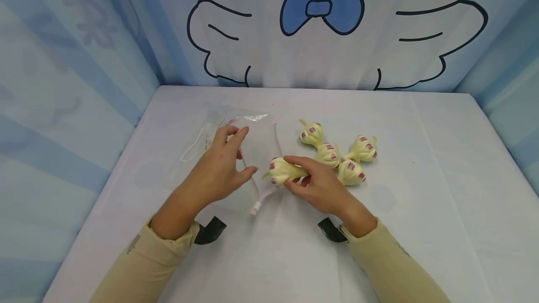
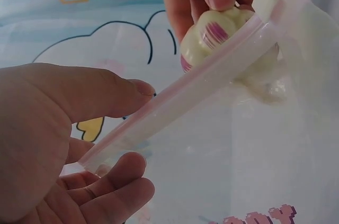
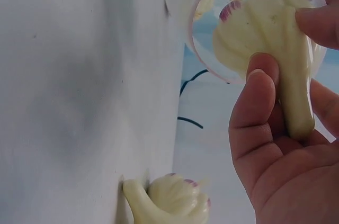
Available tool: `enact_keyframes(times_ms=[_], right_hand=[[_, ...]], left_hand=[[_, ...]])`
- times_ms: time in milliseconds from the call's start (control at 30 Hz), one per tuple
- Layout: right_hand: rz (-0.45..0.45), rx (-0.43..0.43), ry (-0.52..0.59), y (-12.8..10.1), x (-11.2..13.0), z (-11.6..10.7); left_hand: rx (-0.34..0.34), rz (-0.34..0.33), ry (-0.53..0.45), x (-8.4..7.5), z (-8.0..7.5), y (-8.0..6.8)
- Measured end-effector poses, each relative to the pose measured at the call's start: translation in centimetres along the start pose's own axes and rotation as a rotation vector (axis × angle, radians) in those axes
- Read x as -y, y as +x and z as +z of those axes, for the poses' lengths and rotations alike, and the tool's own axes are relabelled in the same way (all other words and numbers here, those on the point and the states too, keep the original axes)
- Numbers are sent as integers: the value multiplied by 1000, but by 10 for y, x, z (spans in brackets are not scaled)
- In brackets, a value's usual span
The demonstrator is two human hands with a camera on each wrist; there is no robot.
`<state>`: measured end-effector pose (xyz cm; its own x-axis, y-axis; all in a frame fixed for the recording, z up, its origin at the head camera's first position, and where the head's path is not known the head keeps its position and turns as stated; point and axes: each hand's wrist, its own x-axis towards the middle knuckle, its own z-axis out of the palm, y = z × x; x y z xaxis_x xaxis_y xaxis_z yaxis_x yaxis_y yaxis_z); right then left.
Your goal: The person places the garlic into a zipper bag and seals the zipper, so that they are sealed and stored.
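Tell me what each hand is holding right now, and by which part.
The right hand grips a garlic bulb by its stem end. The left hand holds the clear zip bag at its open mouth.

Four toy garlic bulbs (image 1: pixel 337 153) lie clustered on the white table (image 1: pixel 421 228) (some touching one another). Behind the table hangs a backdrop (image 1: pixel 126 22) showing a cartoon figure with a blue bow (image 1: pixel 322 9); blue striped panels flank both sides.
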<state>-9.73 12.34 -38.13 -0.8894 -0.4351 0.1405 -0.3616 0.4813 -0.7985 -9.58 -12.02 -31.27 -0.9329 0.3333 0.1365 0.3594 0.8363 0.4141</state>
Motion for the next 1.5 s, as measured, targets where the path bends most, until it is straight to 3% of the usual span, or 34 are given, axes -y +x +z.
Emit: enact_keyframes(times_ms=[200,500,1067,1333,1500], right_hand=[[-17,32,15,5,2,5],[-18,89,34,10,7,10],[-64,184,33,20,14,16],[-56,170,46,23,16,17],[-48,105,71,23,16,22]], left_hand=[[19,-23,1,-1,-1,0],[13,-4,-9,-2,-2,-1],[-44,91,-6,-3,1,-3],[-34,85,-14,-3,1,-3],[-35,86,-9,-3,0,-3]])
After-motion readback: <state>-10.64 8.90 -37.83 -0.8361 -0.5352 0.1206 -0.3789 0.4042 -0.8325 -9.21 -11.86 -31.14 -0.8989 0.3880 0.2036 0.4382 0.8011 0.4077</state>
